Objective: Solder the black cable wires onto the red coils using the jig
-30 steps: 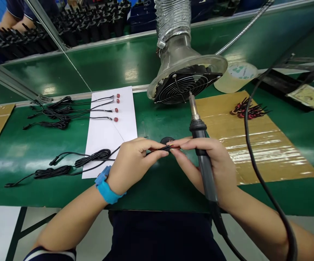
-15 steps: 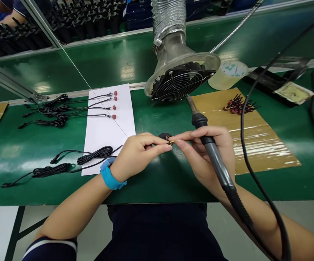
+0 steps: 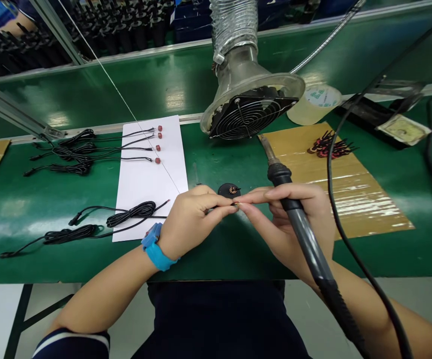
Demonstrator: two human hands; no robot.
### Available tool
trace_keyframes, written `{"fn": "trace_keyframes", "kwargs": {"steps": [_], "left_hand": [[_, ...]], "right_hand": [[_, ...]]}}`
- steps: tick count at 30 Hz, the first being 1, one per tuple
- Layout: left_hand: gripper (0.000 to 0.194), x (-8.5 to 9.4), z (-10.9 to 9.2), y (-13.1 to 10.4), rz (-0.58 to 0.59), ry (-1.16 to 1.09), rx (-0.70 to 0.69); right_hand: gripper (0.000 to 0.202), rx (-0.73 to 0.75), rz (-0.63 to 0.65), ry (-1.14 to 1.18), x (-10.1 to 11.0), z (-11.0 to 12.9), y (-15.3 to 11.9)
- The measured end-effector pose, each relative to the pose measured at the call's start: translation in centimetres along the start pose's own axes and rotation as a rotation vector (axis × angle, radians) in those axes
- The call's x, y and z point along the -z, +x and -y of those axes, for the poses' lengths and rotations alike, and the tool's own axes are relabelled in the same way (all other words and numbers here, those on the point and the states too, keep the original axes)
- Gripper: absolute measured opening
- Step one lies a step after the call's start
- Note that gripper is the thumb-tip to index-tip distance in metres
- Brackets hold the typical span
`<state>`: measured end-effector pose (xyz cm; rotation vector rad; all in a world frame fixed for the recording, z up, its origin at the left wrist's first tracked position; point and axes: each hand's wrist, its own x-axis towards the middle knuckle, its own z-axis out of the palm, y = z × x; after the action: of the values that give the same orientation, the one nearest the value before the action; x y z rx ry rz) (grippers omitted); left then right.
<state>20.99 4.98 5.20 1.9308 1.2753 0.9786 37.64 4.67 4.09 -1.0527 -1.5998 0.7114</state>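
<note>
Over the green bench, my left hand (image 3: 199,212) is closed in a pinch on the end of a black cable, whose wire tip (image 3: 235,203) shows a bit of yellow. Thumb and forefinger of my right hand (image 3: 298,219) meet at that same tip. Resting in the right hand is a soldering iron (image 3: 301,227), its metal point (image 3: 265,143) aimed up and away from the fingers. Just beyond the fingertips lies a black round pad (image 3: 224,188) with a small copper-wound ring coil (image 3: 233,190) on it. Coiled black cables (image 3: 72,234) lie left of my left hand.
White paper (image 3: 144,182) holds cables ending at small red coils (image 3: 158,148). A fume extractor (image 3: 251,112) hangs above the bench. Brown board (image 3: 358,199) bears a pile of red-black coils (image 3: 331,145). A plastic bottle (image 3: 313,104) and the iron's cord (image 3: 331,194) are at right.
Both hands have come slightly nearer to me, and the right one has shifted a little right with the iron. The black pad and its coil are now less covered.
</note>
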Motion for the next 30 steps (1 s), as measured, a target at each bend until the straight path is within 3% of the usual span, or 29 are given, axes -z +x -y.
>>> {"fn": "trace_keyframes", "kwargs": {"steps": [7,10,13,15,19,21,25,30], "left_hand": [[0.027,-1.7,-0.5,-1.4,-0.086,0.706,-0.244],[0.03,-2.2,-0.5,-1.8,-0.1,0.787,-0.296],[0.029,-2.2,0.2,-1.8,-0.091,0.718,-0.297],[0.024,-1.9,0.7,-1.5,-0.083,0.537,-0.218],[0.009,-1.3,1.0,-0.8,-0.106,0.002,0.05],[0.007,-1.1,0.8,-0.6,-0.118,-0.149,0.14],[0.006,-0.9,0.4,-0.4,-0.131,-0.27,0.24],[0.006,-1.0,0.5,-0.5,-0.091,-0.181,0.169]], "right_hand": [[0.018,0.284,0.183,-0.506,0.3,0.8,0.4],[0.011,0.397,0.305,-0.649,-0.1,1.2,0.6],[0.015,0.467,0.366,-0.709,-0.2,1.1,0.8],[0.012,0.402,0.359,-0.651,-0.1,0.8,0.9],[0.022,0.117,0.115,-0.349,0.0,0.4,0.7],[0.027,0.033,0.016,-0.251,-0.1,0.4,0.3],[0.027,0.021,-0.025,-0.211,-0.4,0.5,-0.2],[0.022,0.037,0.035,-0.277,0.4,0.7,0.8]]}}
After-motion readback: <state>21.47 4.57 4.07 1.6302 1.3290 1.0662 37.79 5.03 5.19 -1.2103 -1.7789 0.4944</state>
